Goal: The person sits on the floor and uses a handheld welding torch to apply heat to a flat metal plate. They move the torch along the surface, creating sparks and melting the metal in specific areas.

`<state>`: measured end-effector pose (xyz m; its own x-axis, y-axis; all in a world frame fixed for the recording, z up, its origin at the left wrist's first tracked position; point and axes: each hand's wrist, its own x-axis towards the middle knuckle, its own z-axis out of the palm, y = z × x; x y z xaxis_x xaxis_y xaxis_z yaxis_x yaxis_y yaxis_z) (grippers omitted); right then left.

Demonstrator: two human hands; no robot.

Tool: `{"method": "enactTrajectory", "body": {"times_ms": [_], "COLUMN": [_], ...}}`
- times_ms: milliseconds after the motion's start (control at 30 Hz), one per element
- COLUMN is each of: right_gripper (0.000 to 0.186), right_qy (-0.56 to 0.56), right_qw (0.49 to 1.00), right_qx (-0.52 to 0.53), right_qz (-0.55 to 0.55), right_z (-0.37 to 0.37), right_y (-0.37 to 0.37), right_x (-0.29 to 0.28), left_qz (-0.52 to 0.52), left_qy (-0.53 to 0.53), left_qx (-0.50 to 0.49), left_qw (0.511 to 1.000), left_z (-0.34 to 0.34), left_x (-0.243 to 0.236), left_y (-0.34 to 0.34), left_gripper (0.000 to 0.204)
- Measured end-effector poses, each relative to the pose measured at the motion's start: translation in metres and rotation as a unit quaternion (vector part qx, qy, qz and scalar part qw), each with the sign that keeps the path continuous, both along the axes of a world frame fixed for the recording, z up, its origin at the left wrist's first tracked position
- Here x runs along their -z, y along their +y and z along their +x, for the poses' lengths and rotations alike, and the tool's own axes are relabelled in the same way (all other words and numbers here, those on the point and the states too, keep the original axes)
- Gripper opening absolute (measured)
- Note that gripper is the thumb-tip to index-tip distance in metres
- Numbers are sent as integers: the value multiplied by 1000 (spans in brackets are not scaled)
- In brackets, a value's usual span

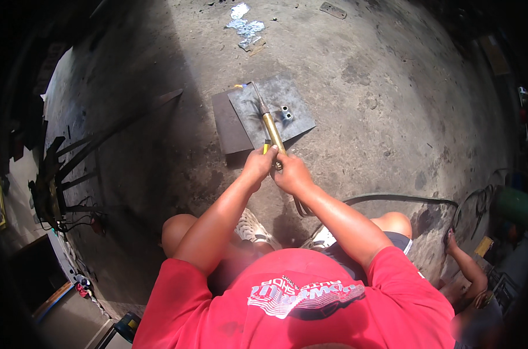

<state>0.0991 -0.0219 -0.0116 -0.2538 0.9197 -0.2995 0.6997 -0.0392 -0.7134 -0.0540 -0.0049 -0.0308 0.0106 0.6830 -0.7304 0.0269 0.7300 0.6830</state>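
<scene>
Red shirt point(293, 302): mine, closest to the camera, with my bent knees and light shoes point(253, 228) just past it as I crouch on the concrete floor point(380, 87).
Left hand point(258, 164): curled around the near end of the brass cutting torch point(272, 132), fingers closed on its handle.
Right hand point(292, 173): wrapped on the same handle just beside my left, the two hands touching; it seems to pinch a small valve there, though I cannot tell for sure.
Torch position: slants away from me, its thin tip over the grey steel plate point(275, 107).
Plate: lies flat on the floor, overlapping a darker slab point(229, 125), with a small metal block point(285, 112) resting on it near the tip.
Hose point(392, 199): dark, trails from below my hands off to the right.
Handling: I judge the torch rigid, fairly heavy and smooth brass, so best gripped at the thick handle, well back from the tip.
Bystander: another person's arm point(468, 267) at the lower right.
</scene>
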Motion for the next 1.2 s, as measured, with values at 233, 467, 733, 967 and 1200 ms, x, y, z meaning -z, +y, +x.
{"method": "enactTrajectory", "body": {"times_ms": [233, 467, 733, 967, 1200], "right_gripper": [40, 43, 51, 50, 24], "right_qy": [6, 7, -13, -20, 6], "right_qw": [999, 999, 993, 995, 998], "right_qx": [46, 38, 109, 92, 19], "right_qz": [-25, -32, -34, -35, -51], "right_z": [16, 19, 42, 50, 65], "right_y": [25, 28, 53, 53, -1], "right_x": [6, 12, 19, 9, -53], "left_qz": [20, 5, -20, 35, 272], "left_qy": [-14, -9, 2, 54, 181], "left_qx": [-1, 0, 31, 80, 207], "left_qw": [1000, 1000, 999, 995, 922], "left_z": [11, 12, 13, 23, 66], "left_x": [-14, -15, -23, -29, -105], "left_y": [4, 5, 5, 7, -9], "left_gripper": [33, 31, 50, 50, 44]}}
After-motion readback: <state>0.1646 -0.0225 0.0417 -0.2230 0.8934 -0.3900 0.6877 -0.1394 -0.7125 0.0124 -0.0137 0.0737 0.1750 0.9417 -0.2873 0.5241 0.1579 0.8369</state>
